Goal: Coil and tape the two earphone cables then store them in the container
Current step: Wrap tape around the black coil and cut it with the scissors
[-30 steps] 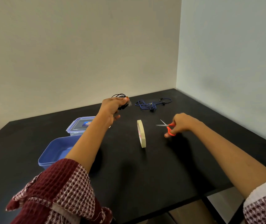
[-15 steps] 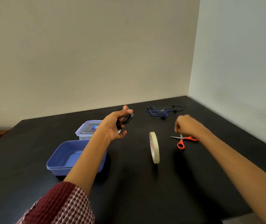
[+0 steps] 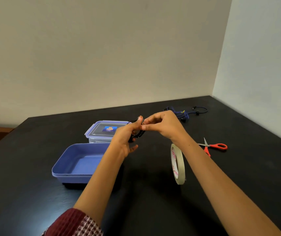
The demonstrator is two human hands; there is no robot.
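My left hand [image 3: 127,135] grips a coiled black earphone cable [image 3: 139,134] above the table, just right of the containers. My right hand [image 3: 162,126] meets it from the right, fingertips pinching at the top of the coil beside my left thumb. Whether a tape piece sits between those fingertips is too small to tell. The blue earphone cable [image 3: 185,111] lies loose at the far right of the table, behind my right hand. An open blue container [image 3: 68,171] stands left of my left forearm.
A closed clear box with a blue-rimmed lid [image 3: 105,129] stands behind the open container. A roll of cream tape [image 3: 178,164] stands on edge under my right forearm. Red-handled scissors [image 3: 213,146] lie on the black table [image 3: 238,176] to the right. Walls close the back and right.
My right hand has left the scissors on the table and moved left to join my left hand at the black coil. My left hand drew the coil nearer.
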